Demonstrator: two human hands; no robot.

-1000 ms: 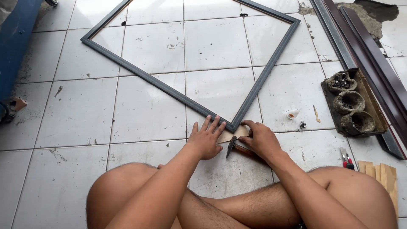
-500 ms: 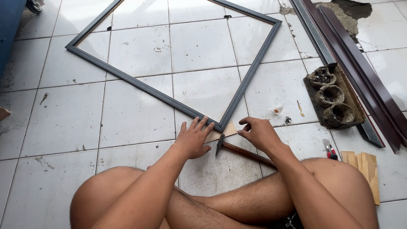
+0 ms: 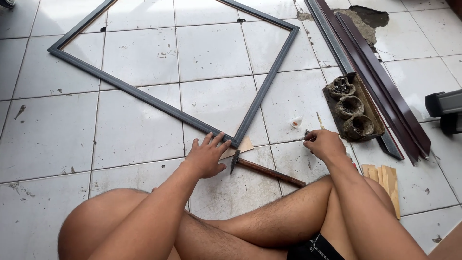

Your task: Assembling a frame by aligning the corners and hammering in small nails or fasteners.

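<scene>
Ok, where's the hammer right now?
In the head view the hammer lies on the tiled floor between the left hand and right hand, its head beside the grey frame corner.

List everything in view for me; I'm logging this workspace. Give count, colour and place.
frame: 1, dark grey, flat on the tiles
wood scrap: 1, tan, under the frame's near corner
hammer: 1, rusty brown, between the hands
tray: 1, dirty dark, three cups, right
metal strips: several, maroon and grey, far right
wood slats: few, pale, beside right knee
left hand: flat at the frame's corner
right hand: fingers curled beside the tray
</scene>
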